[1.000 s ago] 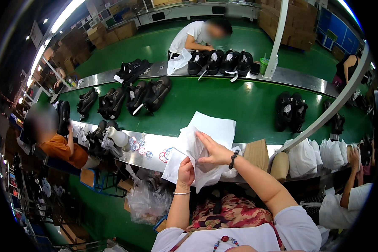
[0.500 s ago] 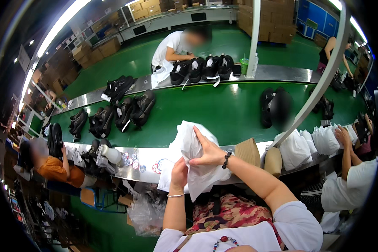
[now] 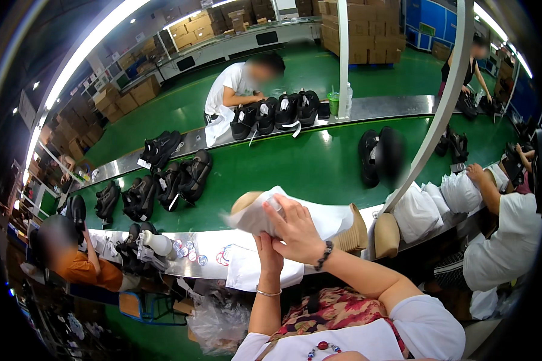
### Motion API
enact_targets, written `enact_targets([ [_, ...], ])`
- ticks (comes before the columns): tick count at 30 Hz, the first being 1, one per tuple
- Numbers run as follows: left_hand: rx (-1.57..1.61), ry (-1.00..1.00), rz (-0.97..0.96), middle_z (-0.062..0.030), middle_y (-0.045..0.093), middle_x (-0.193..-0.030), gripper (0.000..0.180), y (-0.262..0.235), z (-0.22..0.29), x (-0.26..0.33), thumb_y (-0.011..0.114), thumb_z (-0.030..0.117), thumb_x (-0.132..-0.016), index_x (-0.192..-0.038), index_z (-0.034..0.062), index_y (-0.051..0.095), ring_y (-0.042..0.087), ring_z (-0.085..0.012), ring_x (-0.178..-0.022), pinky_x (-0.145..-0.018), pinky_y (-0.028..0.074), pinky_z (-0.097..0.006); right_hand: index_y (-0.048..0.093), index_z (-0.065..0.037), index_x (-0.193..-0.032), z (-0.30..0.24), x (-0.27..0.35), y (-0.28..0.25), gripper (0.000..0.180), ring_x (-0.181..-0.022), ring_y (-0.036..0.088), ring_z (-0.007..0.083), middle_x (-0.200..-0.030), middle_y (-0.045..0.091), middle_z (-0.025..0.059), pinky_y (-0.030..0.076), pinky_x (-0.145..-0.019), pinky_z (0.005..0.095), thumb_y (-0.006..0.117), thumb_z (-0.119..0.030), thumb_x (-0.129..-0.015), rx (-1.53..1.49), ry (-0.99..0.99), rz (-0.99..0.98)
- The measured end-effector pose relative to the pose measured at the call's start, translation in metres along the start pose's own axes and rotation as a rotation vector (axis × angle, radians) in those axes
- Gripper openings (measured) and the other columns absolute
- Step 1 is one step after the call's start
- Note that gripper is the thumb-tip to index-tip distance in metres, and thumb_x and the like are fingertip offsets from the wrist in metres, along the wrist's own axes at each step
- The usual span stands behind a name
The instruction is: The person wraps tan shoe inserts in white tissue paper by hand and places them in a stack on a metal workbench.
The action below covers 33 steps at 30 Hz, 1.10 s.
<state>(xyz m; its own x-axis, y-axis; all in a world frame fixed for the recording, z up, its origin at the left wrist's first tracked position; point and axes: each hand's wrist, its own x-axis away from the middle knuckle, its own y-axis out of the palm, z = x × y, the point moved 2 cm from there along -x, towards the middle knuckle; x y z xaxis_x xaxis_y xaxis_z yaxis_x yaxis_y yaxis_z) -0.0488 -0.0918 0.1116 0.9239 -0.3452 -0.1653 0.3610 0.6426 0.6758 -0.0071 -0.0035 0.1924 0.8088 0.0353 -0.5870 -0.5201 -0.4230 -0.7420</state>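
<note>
The left hand is touching the paper-wrapped form's five-o'clock side, its closure hidden; the right hand is clasping it from four, above the metal bench. Even pressure should be keeping the paper snug. The tan end is pointing toward ten, long axis seemingly running ten-to-four.

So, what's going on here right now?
A person's left hand and right hand hold white paper between them above the bench, a tan piece showing at its left end. More paper lies at the bench's near edge. Black shoes sit on the green surface beyond. Across it, a co-worker bends behind more shoes.
</note>
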Motion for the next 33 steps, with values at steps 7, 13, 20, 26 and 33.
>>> enact_targets([
  [7,0.03,-0.022,-0.015,-0.0095,0.045,-0.124,0.068,0.0,-0.011,-0.004,0.06,0.043,-0.082,-0.128,0.0007,0.033,0.046,-0.0215,-0.115,-0.097,0.039,-0.035,0.021,0.002,-0.137,0.051,0.02,0.012,0.071,-0.122,0.036,0.0304,-0.127,0.038,0.0214,0.029,-0.101,0.034,0.058,-0.03,-0.085,-0.917,0.386,-0.088],
  [13,-0.407,0.054,0.023,-0.0107,0.044,-0.122,0.063,-0.005,-0.005,-0.004,0.06,0.028,-0.086,-0.131,-0.0008,0.027,0.046,-0.0192,-0.111,-0.094,0.038,-0.031,0.02,0.001,-0.137,0.05,0.032,0.015,0.087,-0.112,0.045,0.0343,-0.121,0.041,0.0241,0.039,-0.092,0.0369,0.062,-0.046,-0.078,-0.538,0.365,-0.145],
  [20,-0.602,0.133,0.08,-0.0098,0.049,-0.112,0.061,0.01,-0.008,-0.028,0.068,0.009,-0.079,-0.127,-0.0022,0.031,0.051,-0.017,-0.098,-0.087,0.042,-0.028,0.038,0.002,-0.125,0.058,0.043,0.011,0.062,-0.099,0.054,0.0237,-0.11,0.053,0.0178,0.045,-0.084,0.0327,0.061,-0.037,-0.082,-0.84,0.508,-0.005],
  [26,-0.332,0.001,-0.034,-0.0177,0.052,-0.112,0.064,-0.016,-0.004,-0.026,0.051,0.046,-0.087,-0.123,-0.005,0.037,0.055,-0.0235,-0.098,-0.085,0.048,-0.036,0.042,0.001,-0.121,0.049,0.031,0.033,0.047,-0.097,0.052,0.0139,-0.106,0.056,0.0095,0.042,-0.085,0.0278,0.054,-0.031,-0.089,-0.973,0.43,0.051],
  [33,-0.33,0.019,-0.015,-0.0165,0.054,-0.112,0.064,0.013,-0.016,-0.021,0.049,0.048,-0.088,-0.118,-0.0084,0.045,0.057,-0.0241,-0.097,-0.084,0.049,-0.034,0.048,0.001,-0.115,0.077,0.05,0.023,0.038,-0.097,0.048,0.0086,-0.104,0.056,0.0028,0.038,-0.086,0.0228,0.039,-0.031,-0.096,-1.227,0.54,-0.001],
])
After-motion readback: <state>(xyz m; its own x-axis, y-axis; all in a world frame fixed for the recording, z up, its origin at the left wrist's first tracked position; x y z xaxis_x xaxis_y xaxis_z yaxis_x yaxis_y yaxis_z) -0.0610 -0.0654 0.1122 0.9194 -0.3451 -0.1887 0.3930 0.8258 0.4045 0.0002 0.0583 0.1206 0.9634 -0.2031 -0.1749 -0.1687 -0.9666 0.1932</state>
